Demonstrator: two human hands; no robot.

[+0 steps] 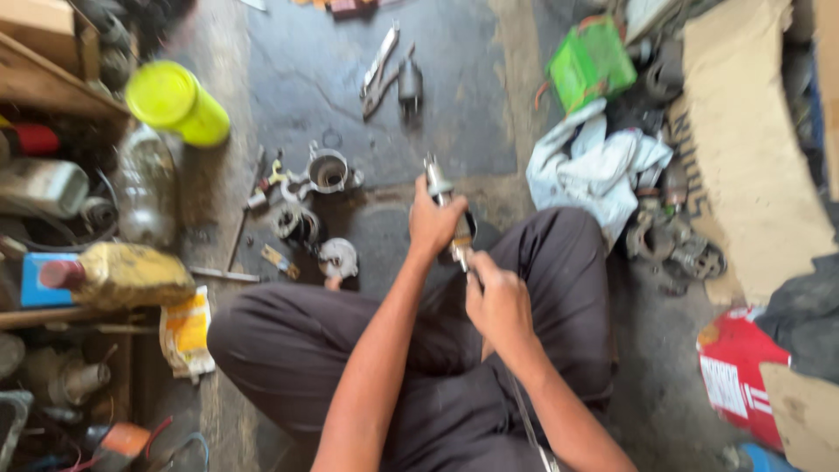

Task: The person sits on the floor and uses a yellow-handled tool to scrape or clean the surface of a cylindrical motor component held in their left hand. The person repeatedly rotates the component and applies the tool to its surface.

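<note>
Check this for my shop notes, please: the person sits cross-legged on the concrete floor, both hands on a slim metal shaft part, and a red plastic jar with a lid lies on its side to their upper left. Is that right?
Not quite: the plastic jar lying on its side is bright yellow-green, not red, as the head view shows. The rest holds: the person sits cross-legged on the concrete floor, with the left hand and right hand both on the slim metal shaft part.

A yellow-green tub (177,103) lay tilted at the upper left of the frame. Below it, at the left edge, a grimy yellow bottle (131,274) with a red cap lay on its side against a blue box (33,281). A yellow-and-white pouch (186,333) lay on the floor just below the bottle. A green box (591,64) sat at the upper right, beside a long cardboard sheet (752,149). A red-and-white carton (738,371) stood at the lower right.
</note>
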